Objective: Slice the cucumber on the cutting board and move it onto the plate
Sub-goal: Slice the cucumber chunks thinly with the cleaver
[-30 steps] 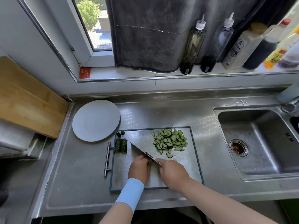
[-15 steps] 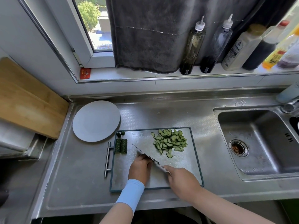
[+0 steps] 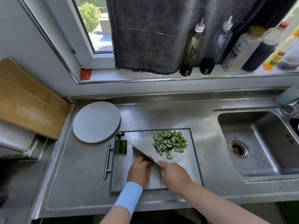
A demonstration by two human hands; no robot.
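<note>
Cucumber [image 3: 169, 143]: cut, lying in three lots on the cutting board [image 3: 187, 159]. Entries run nearest first.

1. Left hand [image 3: 139, 172], pale blue sleeve [image 3: 129, 196] at the wrist. It rests on the board's near half with its fingers curled under and knuckles against the blade. What lies beneath them is hidden, so whether they hold anything cannot be told.
2. Right hand [image 3: 175, 175]. Fingers are wrapped round the handle of the knife [image 3: 139, 151]. The blade runs diagonally away to the left, its tip near the chunks.
3. Two dark green chunks [image 3: 120, 147], side by side at the board's left edge.
4. Half-moon slices [image 3: 168, 147], a loose heap on the board's far right part, apart from the blade.
5. Two small end pieces [image 3: 120, 135], at the board's far left corner.
6. Plate [image 3: 96, 122], round and grey, on the steel surface [image 3: 77, 175] just beyond that corner.
7. Sink [image 3: 258, 159], to the right, well apart from the board.
8. Bottles [image 3: 192, 47] and grey towel [image 3: 145, 34], at the windowsill.
</note>
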